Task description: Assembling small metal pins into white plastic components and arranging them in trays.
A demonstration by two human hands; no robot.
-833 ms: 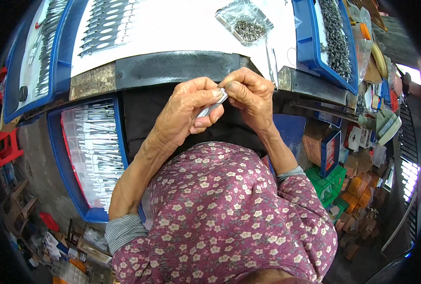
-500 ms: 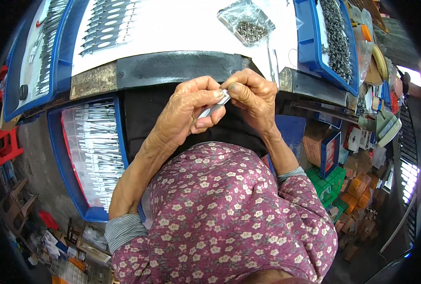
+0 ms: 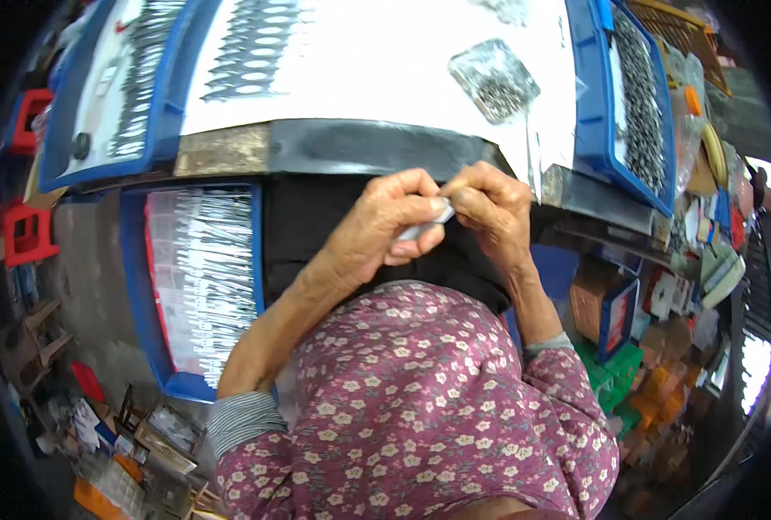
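Observation:
A small, slim silver-grey piece (image 3: 417, 230) lies in my left hand (image 3: 377, 224), held between the thumb and curled fingers. Most of it is covered by those fingers, so its exact kind does not show. My right hand (image 3: 496, 212) is pinched at the piece's upper end, with the thumb and forefinger touching it or something tiny there. Whatever the right fingertips hold is hidden. Both hands meet above my lap, just in front of the table edge (image 3: 377, 147).
On the white tabletop lie rows of dark flat metal parts (image 3: 255, 48) and a clear bag of small metal pieces (image 3: 495, 80). A blue tray (image 3: 156, 130) stands left, another blue tray (image 3: 612, 165) right. Below left, a blue bin (image 3: 147, 321) holds many slim metal parts.
The whole view has shifted, so table, trays and hands appear lower and further right. My hands keep the same hold, and the silver-grey piece is now more covered by fingers.

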